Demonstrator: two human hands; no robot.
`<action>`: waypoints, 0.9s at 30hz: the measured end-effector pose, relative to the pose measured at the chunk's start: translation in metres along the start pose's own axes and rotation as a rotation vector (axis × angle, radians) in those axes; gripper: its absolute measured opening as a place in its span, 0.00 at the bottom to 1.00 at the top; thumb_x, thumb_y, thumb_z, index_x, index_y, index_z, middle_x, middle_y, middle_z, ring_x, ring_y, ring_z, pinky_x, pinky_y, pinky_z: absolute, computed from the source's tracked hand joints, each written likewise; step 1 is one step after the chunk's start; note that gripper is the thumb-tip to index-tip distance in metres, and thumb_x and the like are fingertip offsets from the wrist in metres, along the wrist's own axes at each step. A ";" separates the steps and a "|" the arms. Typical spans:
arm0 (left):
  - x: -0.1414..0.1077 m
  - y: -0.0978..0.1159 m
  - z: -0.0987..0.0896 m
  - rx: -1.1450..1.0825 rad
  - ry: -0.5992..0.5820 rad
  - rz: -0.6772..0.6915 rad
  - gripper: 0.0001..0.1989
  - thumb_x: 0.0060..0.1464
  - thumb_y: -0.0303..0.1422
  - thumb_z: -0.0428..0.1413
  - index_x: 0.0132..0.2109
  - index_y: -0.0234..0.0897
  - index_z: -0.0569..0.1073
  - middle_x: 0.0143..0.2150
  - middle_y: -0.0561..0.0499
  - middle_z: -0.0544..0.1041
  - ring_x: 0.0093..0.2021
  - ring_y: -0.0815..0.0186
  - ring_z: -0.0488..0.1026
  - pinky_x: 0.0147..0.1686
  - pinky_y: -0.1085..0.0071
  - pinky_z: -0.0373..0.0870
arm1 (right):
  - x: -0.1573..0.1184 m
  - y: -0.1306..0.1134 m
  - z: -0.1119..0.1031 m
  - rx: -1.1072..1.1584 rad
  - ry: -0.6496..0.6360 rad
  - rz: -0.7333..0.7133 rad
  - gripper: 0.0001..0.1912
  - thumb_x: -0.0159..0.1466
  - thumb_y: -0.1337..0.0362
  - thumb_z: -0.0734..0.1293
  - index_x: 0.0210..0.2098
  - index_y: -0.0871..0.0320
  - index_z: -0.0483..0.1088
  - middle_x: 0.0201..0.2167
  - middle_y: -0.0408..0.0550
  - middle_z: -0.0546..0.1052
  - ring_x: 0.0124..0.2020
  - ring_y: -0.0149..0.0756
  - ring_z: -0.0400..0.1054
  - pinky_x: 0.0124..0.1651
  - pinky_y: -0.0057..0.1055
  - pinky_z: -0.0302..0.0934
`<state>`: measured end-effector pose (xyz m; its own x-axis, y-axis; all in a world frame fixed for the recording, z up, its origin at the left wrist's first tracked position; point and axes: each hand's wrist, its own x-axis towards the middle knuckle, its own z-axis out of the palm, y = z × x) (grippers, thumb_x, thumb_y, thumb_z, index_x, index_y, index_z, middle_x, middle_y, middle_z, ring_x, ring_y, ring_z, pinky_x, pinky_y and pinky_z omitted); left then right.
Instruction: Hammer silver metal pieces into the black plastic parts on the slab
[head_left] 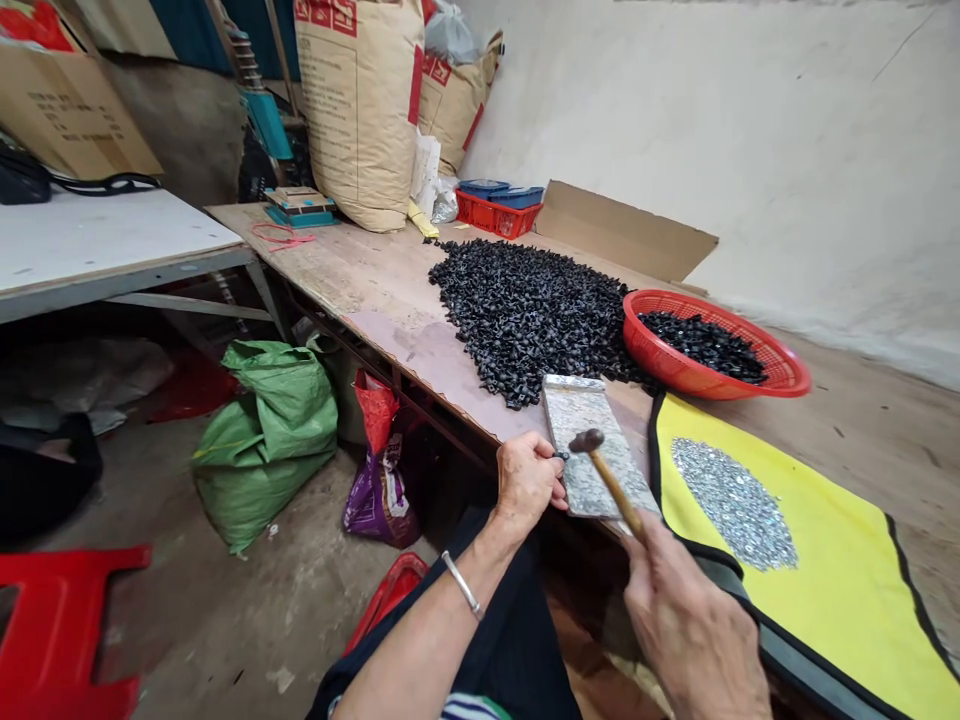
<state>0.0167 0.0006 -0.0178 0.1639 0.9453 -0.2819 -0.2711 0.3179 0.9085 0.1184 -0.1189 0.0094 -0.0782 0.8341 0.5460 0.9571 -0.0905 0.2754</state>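
Note:
My left hand [527, 478] pinches a small black piece [560, 456] at the left edge of a grey stone slab [600, 478]. The fingers hide most of that piece. My right hand [686, 610] is wrapped round the wooden handle of a small hammer [616, 490]. The hammer's dark head hangs just over the slab, right beside the black piece. Beyond the slab spreads a large heap of small black pieces [536, 310]. On a yellow cloth [832, 520] to the right lies a pile of small shiny metal pieces [735, 505].
A red plastic basket [795, 378] with more black pieces stands right of the heap. At the back are large paper sacks [360, 110], a red crate [495, 215] and a cardboard sheet [622, 230]. A green sack [262, 440] and a red stool [67, 630] are on the floor.

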 end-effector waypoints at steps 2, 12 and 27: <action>0.000 0.000 0.000 0.004 -0.006 -0.004 0.06 0.38 0.22 0.52 0.22 0.35 0.62 0.07 0.60 0.62 0.08 0.72 0.61 0.08 0.77 0.64 | -0.002 -0.002 0.000 0.022 0.081 0.045 0.21 0.61 0.69 0.59 0.54 0.67 0.63 0.37 0.55 0.78 0.28 0.37 0.73 0.25 0.28 0.59; 0.000 0.000 -0.003 -0.038 -0.003 0.010 0.06 0.37 0.21 0.51 0.23 0.35 0.62 0.09 0.59 0.64 0.08 0.71 0.62 0.08 0.75 0.64 | 0.003 0.013 0.014 0.584 -0.286 0.496 0.17 0.59 0.57 0.61 0.44 0.60 0.70 0.19 0.46 0.75 0.15 0.34 0.66 0.17 0.27 0.57; -0.058 0.040 -0.045 -0.085 -0.182 0.138 0.05 0.38 0.28 0.58 0.24 0.33 0.68 0.17 0.56 0.70 0.11 0.73 0.64 0.11 0.76 0.65 | 0.012 0.027 0.018 0.340 -0.422 0.328 0.18 0.60 0.63 0.56 0.47 0.56 0.69 0.16 0.46 0.71 0.12 0.34 0.60 0.17 0.28 0.46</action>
<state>-0.0464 -0.0383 0.0212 0.2860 0.9540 -0.0898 -0.3800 0.1989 0.9033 0.1482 -0.1010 0.0090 0.2846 0.9415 0.1807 0.9532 -0.2577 -0.1583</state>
